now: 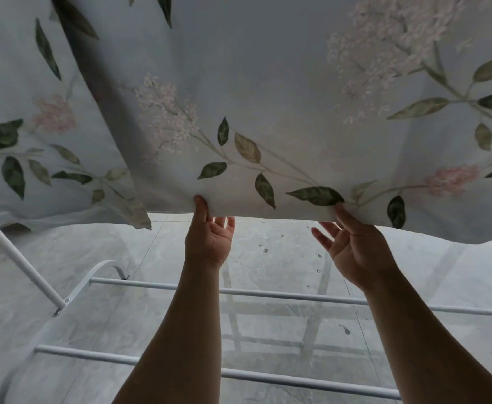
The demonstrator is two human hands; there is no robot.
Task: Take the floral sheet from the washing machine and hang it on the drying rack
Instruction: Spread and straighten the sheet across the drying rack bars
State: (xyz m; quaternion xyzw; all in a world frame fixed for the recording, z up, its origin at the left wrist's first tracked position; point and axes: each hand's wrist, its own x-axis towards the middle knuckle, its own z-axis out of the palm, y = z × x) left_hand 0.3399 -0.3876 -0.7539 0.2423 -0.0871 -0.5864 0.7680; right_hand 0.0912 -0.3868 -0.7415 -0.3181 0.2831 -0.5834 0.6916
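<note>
The floral sheet [268,97], pale blue with pink blossoms and green leaves, hangs across the whole upper half of the head view. Its lower hem runs level just above my hands. My left hand [210,237] pinches that hem, thumb on the near side and fingers behind the cloth. My right hand [352,246] grips the same hem further right, thumb and fingertips closed on the fabric. The white drying rack [282,295] lies below, with two bare horizontal bars crossing under my forearms. The bar that carries the sheet is hidden by the fabric.
A slanted white rack leg [26,269] and a curved bracket [105,266] stand at the left. Grey stained concrete floor [268,258] shows beneath the bars. The sheet blocks everything beyond it.
</note>
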